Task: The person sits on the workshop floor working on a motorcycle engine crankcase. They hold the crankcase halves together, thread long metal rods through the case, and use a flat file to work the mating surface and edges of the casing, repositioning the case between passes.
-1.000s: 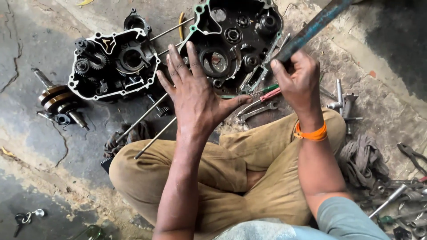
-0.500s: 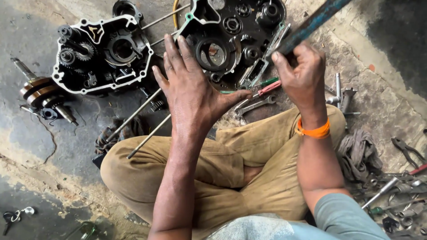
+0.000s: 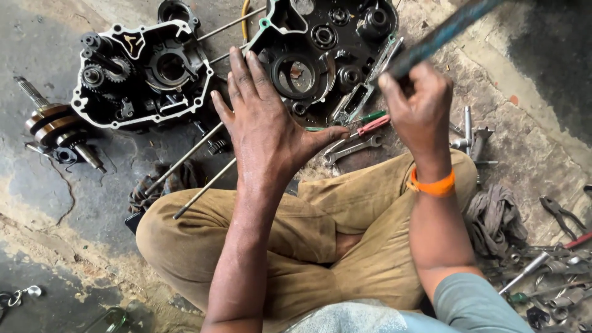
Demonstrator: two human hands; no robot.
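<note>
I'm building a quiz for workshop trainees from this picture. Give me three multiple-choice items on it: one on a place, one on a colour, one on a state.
1. Where does the crankshaft lie?
A. On the person's lap
B. On the floor, left of the two engine case halves
C. Inside the right case half

2. What colour is the band on the right wrist?
A. Orange
B. Blue
C. White

3. How is the left hand?
A. Closed on a spanner
B. Open, fingers spread, holding nothing
C. Tucked under the knee

Answers:
1 B: it rests on the dark floor beside the left case half, which lies left of the right case half.
2 A: it shows orange below the right hand, which grips a long bluish bar.
3 B: the fingers are splayed and the palm carries no tool.
</note>
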